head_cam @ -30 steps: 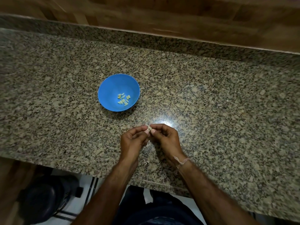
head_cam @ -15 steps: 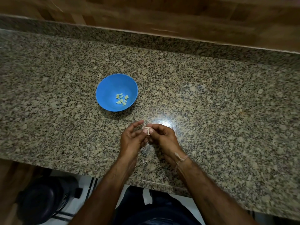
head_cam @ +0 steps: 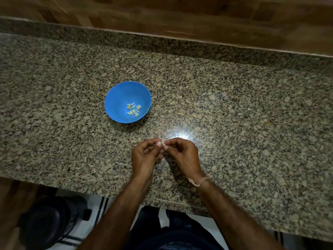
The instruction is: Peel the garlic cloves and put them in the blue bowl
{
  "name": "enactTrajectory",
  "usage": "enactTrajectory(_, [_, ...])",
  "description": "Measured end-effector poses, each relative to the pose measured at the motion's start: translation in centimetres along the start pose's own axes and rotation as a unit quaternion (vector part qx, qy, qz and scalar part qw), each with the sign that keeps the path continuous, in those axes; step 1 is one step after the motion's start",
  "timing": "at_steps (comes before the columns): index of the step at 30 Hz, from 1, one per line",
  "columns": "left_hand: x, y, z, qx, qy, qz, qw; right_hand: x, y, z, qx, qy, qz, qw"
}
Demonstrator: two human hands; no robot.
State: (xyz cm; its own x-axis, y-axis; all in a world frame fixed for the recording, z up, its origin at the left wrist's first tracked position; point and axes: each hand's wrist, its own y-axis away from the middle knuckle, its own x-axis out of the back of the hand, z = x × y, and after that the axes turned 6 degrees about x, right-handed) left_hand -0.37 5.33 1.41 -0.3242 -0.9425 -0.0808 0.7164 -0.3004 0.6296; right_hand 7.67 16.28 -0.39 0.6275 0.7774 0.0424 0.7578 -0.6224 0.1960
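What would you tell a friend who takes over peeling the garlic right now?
Left hand: fingertips pinch the garlic clove over the counter.
Right hand: pinches the same clove from the other side; both grips meet on it.
Blue bowl: stands on the counter beyond the hands, to the left, with a small heap of peeled cloves inside.
Done: those cloves are peeled and in the bowl.
Left: finish peeling the held clove and drop it in the bowl. I cannot make out other unpeeled cloves on the speckled stone.
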Motion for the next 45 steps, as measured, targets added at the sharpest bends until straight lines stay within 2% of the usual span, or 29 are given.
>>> enactTrajectory(5, [0.2,-0.2,0.0,0.076,0.059,-0.033,0.995,0.2,0.2,-0.2,0.019,0.044,-0.009,0.999])
enactTrajectory(8, [0.1,0.0,-0.1,0.088,0.060,-0.037,0.994,0.3,0.3,-0.4,0.053,0.108,-0.015,0.993])
enactTrajectory(11, [0.1,0.0,-0.3,0.095,0.056,-0.026,0.994,0.2,0.3,-0.4,0.112,0.205,-0.024,0.972])
enactTrajectory(14, [0.1,-0.3,-0.5,0.114,0.072,-0.029,0.990,0.0,0.4,-0.3,0.128,0.235,-0.020,0.963])
enactTrajectory(20, [0.1,-0.7,-1.1,0.132,0.117,-0.026,0.984,0.3,0.2,0.0,0.055,0.103,-0.006,0.993])
enactTrajectory(24, [-0.1,-1.3,-1.1,0.106,0.105,0.008,0.989,0.6,-0.1,0.3,0.027,0.048,0.019,0.998])
enactTrajectory(28, [-0.1,-2.9,-0.7,0.034,-0.024,0.086,0.995,1.6,-0.3,1.3,-0.028,-0.001,0.026,0.999])
enactTrajectory(31, [0.0,-3.5,-0.4,-0.032,-0.141,0.105,0.984,2.3,0.2,2.0,-0.066,-0.024,0.015,0.997])
enactTrajectory(34, [0.1,-2.3,-0.5,-0.152,-0.287,0.148,0.934,2.9,0.8,2.0,-0.100,-0.072,0.009,0.992])
enactTrajectory(35, [0.1,-1.5,-0.7,-0.186,-0.307,0.153,0.921,3.1,1.0,1.9,-0.104,-0.078,0.008,0.991])
enactTrajectory(36, [0.0,-0.9,-1.0,-0.197,-0.302,0.137,0.923,3.2,1.2,1.8,-0.106,-0.082,0.007,0.991])
enactTrajectory(39, [-0.6,0.7,-2.2,-0.123,-0.243,0.043,0.961,3.0,1.7,1.2,-0.101,-0.102,-0.003,0.990])
enactTrajectory(43, [-0.3,1.0,-3.1,-0.107,-0.229,0.021,0.967,2.6,2.0,1.0,-0.076,-0.100,-0.030,0.992])
enactTrajectory(45, [-0.2,1.3,-2.9,-0.092,-0.207,0.015,0.974,2.4,2.3,0.9,-0.091,-0.119,-0.019,0.989])
